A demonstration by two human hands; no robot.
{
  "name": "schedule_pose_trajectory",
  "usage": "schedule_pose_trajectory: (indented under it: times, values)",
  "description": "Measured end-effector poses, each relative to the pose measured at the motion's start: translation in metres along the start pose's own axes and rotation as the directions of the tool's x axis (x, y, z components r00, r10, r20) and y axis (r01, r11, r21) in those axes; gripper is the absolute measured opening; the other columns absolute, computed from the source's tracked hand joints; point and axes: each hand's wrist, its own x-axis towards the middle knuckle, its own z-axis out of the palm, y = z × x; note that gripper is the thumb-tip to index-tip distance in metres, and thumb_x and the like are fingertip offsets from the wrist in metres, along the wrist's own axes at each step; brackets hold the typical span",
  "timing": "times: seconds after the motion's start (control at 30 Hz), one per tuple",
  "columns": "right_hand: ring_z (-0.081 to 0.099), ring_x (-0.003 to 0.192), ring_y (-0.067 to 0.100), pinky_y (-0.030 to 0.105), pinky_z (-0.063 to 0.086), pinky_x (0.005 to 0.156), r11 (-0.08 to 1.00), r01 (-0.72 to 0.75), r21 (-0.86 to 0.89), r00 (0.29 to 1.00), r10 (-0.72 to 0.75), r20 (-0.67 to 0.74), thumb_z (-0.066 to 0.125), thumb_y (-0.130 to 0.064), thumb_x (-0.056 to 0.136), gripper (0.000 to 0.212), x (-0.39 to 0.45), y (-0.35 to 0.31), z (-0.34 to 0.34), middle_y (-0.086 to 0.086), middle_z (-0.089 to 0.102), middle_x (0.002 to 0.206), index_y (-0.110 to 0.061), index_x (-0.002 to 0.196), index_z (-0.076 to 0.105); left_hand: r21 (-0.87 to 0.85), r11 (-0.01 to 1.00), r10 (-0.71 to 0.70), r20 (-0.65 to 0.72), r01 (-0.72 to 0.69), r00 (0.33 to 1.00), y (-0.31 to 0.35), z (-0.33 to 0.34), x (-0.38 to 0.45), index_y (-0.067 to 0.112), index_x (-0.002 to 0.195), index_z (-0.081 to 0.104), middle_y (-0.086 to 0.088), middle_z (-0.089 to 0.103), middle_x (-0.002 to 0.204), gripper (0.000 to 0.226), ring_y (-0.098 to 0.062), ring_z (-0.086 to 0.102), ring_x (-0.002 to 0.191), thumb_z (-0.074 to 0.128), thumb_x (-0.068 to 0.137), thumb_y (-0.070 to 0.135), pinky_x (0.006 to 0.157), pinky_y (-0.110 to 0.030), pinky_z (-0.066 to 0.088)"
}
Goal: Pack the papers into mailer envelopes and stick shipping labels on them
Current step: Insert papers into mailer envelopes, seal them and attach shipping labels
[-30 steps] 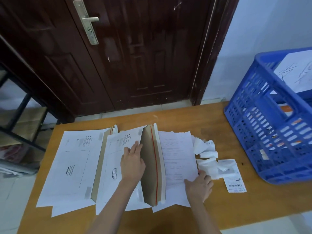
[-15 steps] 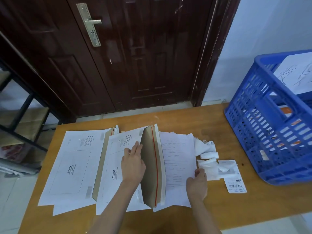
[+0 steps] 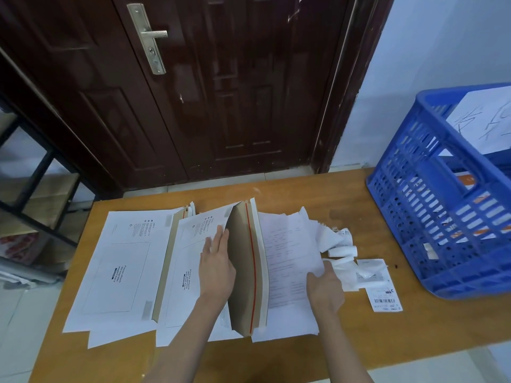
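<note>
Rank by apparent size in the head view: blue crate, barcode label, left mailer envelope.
1. blue crate, though partly cut off by the frame
2. left mailer envelope
3. barcode label

Head view looks forward and down; table point(image 3: 318, 189) near.

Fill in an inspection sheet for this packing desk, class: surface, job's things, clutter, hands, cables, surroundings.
Surface: wooden table, bare at the far edge.
Job's things: open mailer envelope; second mailer envelope flat to its left; papers; shipping label.
Clutter: crumpled backing strips.
Hands: left hand flat on the open mailer; right hand grips the papers' edge.
Cables: nothing seen.
Surroundings: blue crate, dark door, metal shelf.
</note>
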Motion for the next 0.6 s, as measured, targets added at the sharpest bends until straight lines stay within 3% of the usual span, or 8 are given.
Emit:
schedule_pose_trajectory:
  times: [0.17,0.33,0.5,0.6]
  values:
    - [0.062,0.092,0.034,0.033,0.043,0.068,0.989,0.148,-0.030,0.985,-0.150,-0.084,0.049,-0.019,0.094,0.040,0.001,-0.016,-0.020,0.014,0.068,0.101,-0.017,0.134,0.047,-0.005,1.000,0.006,0.018,-0.006,1.000,-0.001,0.002,0.002,0.030,0.152,0.013,0.009,0.005,0.161,0.067,-0.025,0.011,0.148,0.049,0.097,0.019,0.114,-0.044,0.031]
    - [0.062,0.082,0.035,0.029,0.034,0.061,0.979,0.200,-0.036,0.941,-0.202,-0.270,0.052,-0.022,0.093,0.036,0.001,-0.042,-0.046,0.017,0.069,0.089,-0.015,0.129,0.054,0.069,0.997,0.034,0.070,-0.039,0.997,-0.002,0.008,0.004,0.031,0.152,0.005,0.005,-0.005,0.161,0.068,-0.026,0.006,0.148,0.046,0.098,0.024,0.110,-0.039,0.038]
    - [0.048,0.065,0.025,0.028,0.032,0.055,0.970,0.242,0.026,0.870,-0.206,-0.447,0.055,-0.019,0.088,0.017,0.013,-0.054,-0.068,0.008,0.063,0.078,-0.013,0.103,0.059,0.144,0.988,0.041,0.135,-0.061,0.990,-0.004,0.009,0.008,0.029,0.153,0.002,0.005,-0.005,0.161,0.068,-0.026,0.002,0.148,0.043,0.099,0.021,0.109,-0.038,0.040]
    - [0.050,0.062,0.026,0.027,0.034,0.053,0.946,0.304,0.113,0.831,-0.205,-0.518,0.057,-0.015,0.082,0.008,0.016,-0.058,-0.080,0.003,0.061,0.072,-0.014,0.090,0.059,0.139,0.988,0.043,0.151,-0.064,0.988,-0.003,0.010,0.010,0.028,0.153,0.003,0.006,-0.005,0.161,0.067,-0.026,0.002,0.148,0.043,0.099,0.020,0.107,-0.037,0.042]
